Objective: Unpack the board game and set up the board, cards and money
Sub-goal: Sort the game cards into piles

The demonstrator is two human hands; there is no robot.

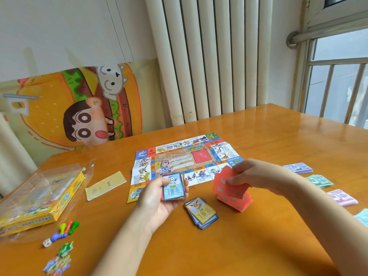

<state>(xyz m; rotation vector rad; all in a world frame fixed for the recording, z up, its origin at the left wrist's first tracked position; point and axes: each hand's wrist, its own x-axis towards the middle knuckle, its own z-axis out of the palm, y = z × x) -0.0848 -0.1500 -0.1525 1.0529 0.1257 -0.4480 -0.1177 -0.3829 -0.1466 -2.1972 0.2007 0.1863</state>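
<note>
Board (pixel 185 164): paper sheet, unfolded flat, mid-tabletop (pixel 258 246).
Blue-edged cards (pixel 173 188): small stack, face up, held over the board's near edge.
Left hand (pixel 159 202): palm up, forearm reaching in from below; fingers and thumb curled round the blue-edged cards.
Red fan (pixel 229 186): red-backed cards, spread, raised off the tabletop.
Right hand (pixel 256 174): palm down, forearm entering from the right; fingers pinch the red fan's upper edge.
Red pile (pixel 237 204): skewed, just under the fan.
Face-up pile (pixel 201 213): on the tabletop between the hands.
Money: purple stack (pixel 298 168), green stack (pixel 319 181), pink stack (pixel 342 197), right of the board.
Box (pixel 39 200): far left, in clear wrap.
Pawns (pixel 67 228), die (pixel 47 243): beside the box.
</note>
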